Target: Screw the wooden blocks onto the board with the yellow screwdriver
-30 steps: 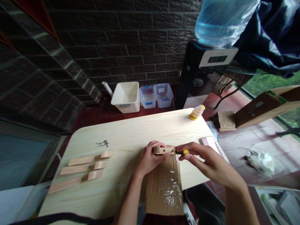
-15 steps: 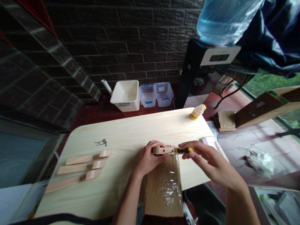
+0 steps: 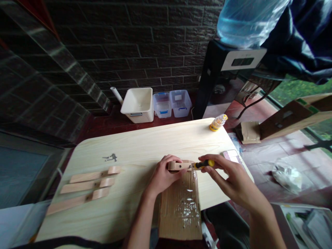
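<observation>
The bare left hand (image 3: 164,173) hides part of the small pale wooden piece with a round end (image 3: 185,166). The tip of the yellow and black screwdriver (image 3: 205,164) is too tiny to see well. The bare right hand (image 3: 229,173) covers a bit of the flat pink and white phone (image 3: 230,154). The picture's top cuts off the big blue see-through water bottle (image 3: 243,26).

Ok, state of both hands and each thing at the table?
Left hand: gripping wooden block
Right hand: gripping screwdriver
Wooden block: held, hole showing
Screwdriver: pointing at wooden block
Cardboard: partly taped over
Screws: loose, bunched together
Wooden strips: lying roughly parallel
Clear bottle: standing upright
Phone: lying flat
</observation>
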Demonstrator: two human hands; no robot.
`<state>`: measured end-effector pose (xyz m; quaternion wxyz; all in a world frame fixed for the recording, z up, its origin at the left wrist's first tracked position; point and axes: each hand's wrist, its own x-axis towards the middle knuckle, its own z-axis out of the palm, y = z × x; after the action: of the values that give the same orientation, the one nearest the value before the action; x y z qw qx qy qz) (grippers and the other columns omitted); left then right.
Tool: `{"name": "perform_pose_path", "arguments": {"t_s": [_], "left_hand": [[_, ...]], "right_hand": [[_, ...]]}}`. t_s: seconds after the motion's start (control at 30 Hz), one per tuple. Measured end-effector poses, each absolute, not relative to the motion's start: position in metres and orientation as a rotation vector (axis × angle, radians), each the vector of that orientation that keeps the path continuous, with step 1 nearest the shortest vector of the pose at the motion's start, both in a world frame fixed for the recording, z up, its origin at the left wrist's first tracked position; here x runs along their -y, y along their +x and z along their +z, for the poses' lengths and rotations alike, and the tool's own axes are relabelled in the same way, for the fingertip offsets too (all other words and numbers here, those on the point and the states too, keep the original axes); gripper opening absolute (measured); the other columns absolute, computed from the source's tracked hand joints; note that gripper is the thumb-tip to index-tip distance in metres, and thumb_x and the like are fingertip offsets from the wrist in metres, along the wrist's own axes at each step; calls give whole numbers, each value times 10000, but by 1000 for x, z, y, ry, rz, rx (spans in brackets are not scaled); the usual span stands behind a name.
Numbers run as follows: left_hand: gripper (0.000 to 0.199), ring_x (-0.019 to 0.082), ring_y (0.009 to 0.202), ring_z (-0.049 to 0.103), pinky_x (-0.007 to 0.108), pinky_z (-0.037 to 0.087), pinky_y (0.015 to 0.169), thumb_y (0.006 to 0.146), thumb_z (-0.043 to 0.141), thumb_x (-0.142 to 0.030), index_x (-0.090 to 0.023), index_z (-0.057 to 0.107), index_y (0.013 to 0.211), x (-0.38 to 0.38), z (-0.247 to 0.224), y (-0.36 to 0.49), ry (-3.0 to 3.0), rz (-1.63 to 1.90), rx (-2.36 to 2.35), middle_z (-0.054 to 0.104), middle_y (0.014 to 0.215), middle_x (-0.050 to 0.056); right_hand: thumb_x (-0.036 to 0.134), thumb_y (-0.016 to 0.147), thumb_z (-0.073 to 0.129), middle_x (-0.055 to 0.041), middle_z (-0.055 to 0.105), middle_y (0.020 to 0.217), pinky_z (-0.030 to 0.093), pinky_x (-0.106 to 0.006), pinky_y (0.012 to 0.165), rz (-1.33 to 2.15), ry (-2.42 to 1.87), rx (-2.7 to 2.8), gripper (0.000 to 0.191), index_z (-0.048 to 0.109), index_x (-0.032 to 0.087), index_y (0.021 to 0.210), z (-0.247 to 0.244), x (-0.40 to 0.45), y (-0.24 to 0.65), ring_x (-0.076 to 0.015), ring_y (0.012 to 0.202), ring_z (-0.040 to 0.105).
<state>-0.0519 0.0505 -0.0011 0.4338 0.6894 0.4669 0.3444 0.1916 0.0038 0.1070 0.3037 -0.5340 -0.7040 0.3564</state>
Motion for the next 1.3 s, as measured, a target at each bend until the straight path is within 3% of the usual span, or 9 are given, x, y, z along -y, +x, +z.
{"name": "perform_pose_path", "arguments": {"t_s": [0.17, 0.63, 0.97, 1.3], "left_hand": [[227, 224, 1045, 636, 341, 489, 933, 853, 756, -365, -229, 674, 1015, -51, 1, -53, 1708, 824, -1153, 684, 1086, 64], [250, 221, 1020, 641, 321, 507, 886, 833, 765, -364, -223, 655, 1008, -48, -5, -52, 1687, 849, -1207, 687, 1061, 61], [241, 215, 1000, 644, 323, 501, 892, 840, 763, -368, -225, 642, 990, -49, 1, -52, 1658, 821, -1198, 682, 1054, 51], [255, 220, 1014, 634, 352, 493, 944, 843, 769, -422, -231, 654, 965, -51, -1, -52, 1635, 841, -1203, 676, 1051, 54]], "right_hand": [[281, 1016, 549, -78, 709, 1207, 581, -297, 900, 925, -1367, 1897, 323, 602, 262, 1334, 105, -3, 192, -187, 1038, 698], [345, 1008, 581, -78, 723, 1052, 587, -302, 787, 822, -1418, 1904, 247, 656, 233, 1215, 103, -6, 186, -197, 876, 685], [347, 1050, 483, -100, 681, 1310, 575, -341, 936, 947, -1413, 1877, 348, 581, 270, 1375, 104, 1, 187, -233, 1139, 677], [323, 1047, 492, -103, 700, 1263, 585, -323, 904, 930, -1381, 1914, 321, 627, 264, 1332, 102, -4, 188, -235, 1092, 694]]}}
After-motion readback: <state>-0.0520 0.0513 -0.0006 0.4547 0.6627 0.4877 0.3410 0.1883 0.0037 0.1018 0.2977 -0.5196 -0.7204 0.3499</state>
